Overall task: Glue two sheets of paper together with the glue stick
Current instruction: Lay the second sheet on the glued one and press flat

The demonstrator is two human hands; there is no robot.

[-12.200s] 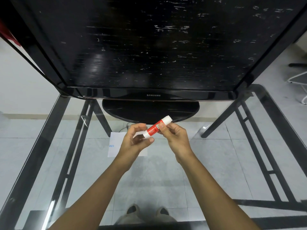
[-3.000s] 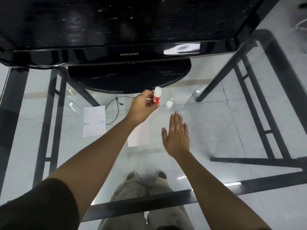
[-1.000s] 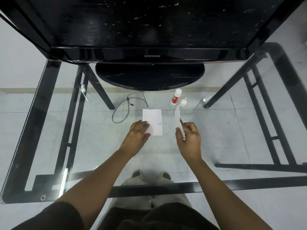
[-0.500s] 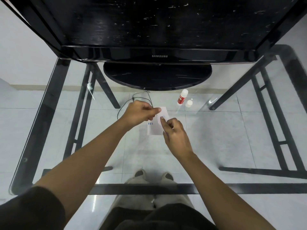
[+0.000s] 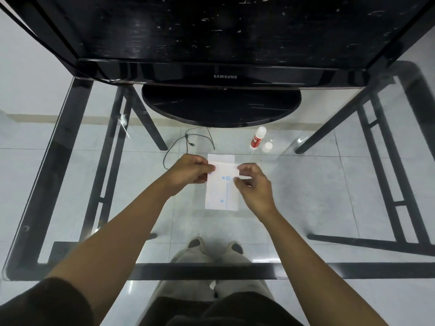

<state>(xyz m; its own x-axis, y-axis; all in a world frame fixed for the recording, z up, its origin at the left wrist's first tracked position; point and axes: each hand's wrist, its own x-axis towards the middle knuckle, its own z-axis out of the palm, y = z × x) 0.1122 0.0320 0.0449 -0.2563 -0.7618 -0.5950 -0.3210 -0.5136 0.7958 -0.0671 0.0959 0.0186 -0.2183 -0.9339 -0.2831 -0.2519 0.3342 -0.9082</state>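
Upper paper sheet [image 5: 224, 170]: left hand [image 5: 188, 174] and right hand [image 5: 255, 184] are each pinching an edge in a narrow grip, laying it over lower sheet [image 5: 221, 196] at tabletop [image 5: 329, 184] centre. Glue stick [image 5: 257, 137]: standing upright at 1 o'clock, cap [image 5: 268, 146] lying beside it.

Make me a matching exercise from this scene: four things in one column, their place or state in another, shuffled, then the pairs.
Things:
1. glue stick
2. cap
3. upper sheet
4. monitor stand

Places or states:
A. pinched at both ends by the left hand and right hand
B. round, black, at the table's far side
C. standing uncapped on the glass
D. small, white, just right of the stick

Pairs: 1-C, 2-D, 3-A, 4-B
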